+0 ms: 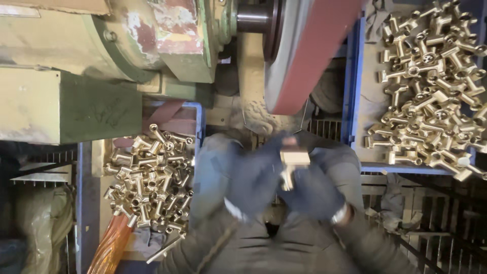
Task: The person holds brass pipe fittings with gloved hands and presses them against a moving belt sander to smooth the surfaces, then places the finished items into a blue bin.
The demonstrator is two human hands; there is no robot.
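Note:
Both my hands wear dark gloves and meet in the lower middle of the view, blurred by motion. Between them they hold one brass tee-shaped fitting point(292, 166). My left hand point(256, 177) grips it from the left and my right hand point(317, 190) from the right and below. The fitting sits just under the reddish-brown sanding belt point(309, 50) of the grinding machine, apart from the belt.
A blue tray point(353, 91) at the right holds several brass fittings point(431, 86). Another pile of brass fittings point(149, 177) lies in a bin at the left. The worn green motor housing point(101, 66) fills the upper left. A metal grate floor shows at the lower right.

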